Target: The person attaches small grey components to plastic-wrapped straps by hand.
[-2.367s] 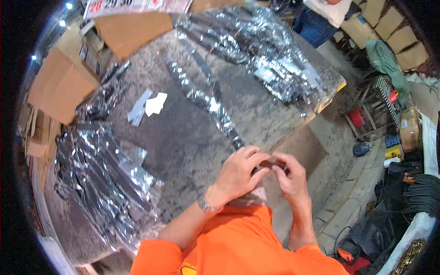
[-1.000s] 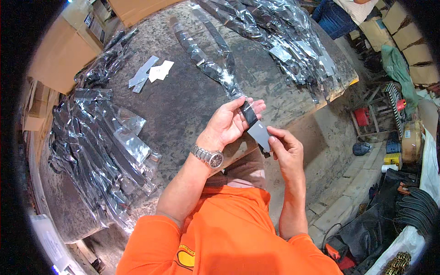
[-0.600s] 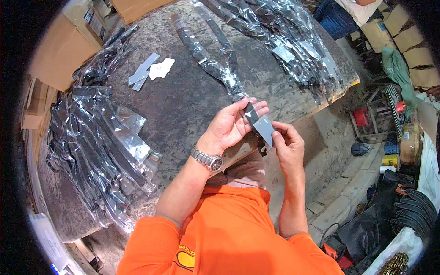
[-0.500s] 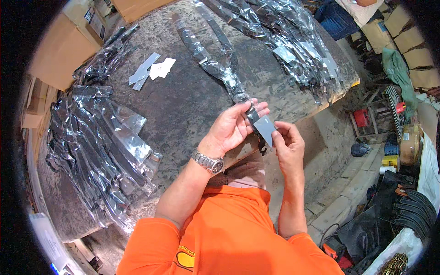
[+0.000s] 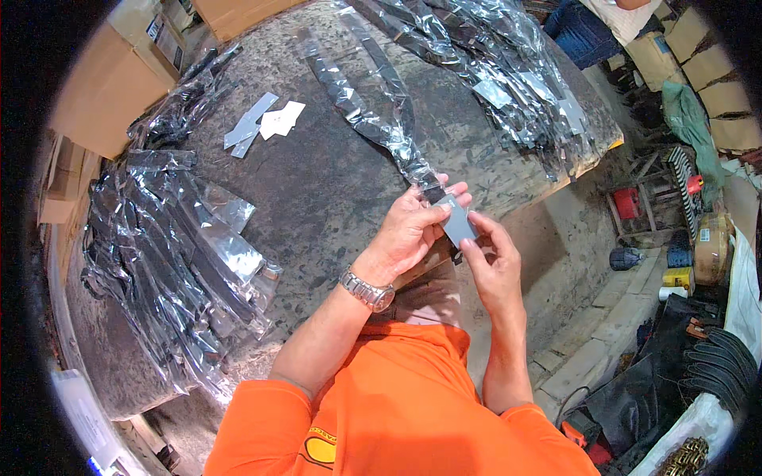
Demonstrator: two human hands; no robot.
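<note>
A long black strap in clear plastic wrap [image 5: 365,123] lies folded in two lengths on the table, its near end reaching my hands. My left hand [image 5: 403,236] grips that end, thumb pressing the top of a grey card [image 5: 459,225] flat on the strap. At the card's right and lower edge, the thumb and forefinger of my right hand [image 5: 496,266] close on it. A small dark end piece of the strap [image 5: 456,256] pokes out under the card.
Wrapped straps are piled at left [image 5: 175,262] and far right [image 5: 508,71] on the dark table [image 5: 302,190]. Loose grey cards [image 5: 250,124] and white cards [image 5: 281,119] lie mid-table. Cardboard boxes [image 5: 107,87] stand at far left. Another person's jeans [image 5: 583,36] show at far right.
The card has shifted slightly up and left, onto the strap. My left thumb has come down on it, and my right fingers have moved to its edge.
</note>
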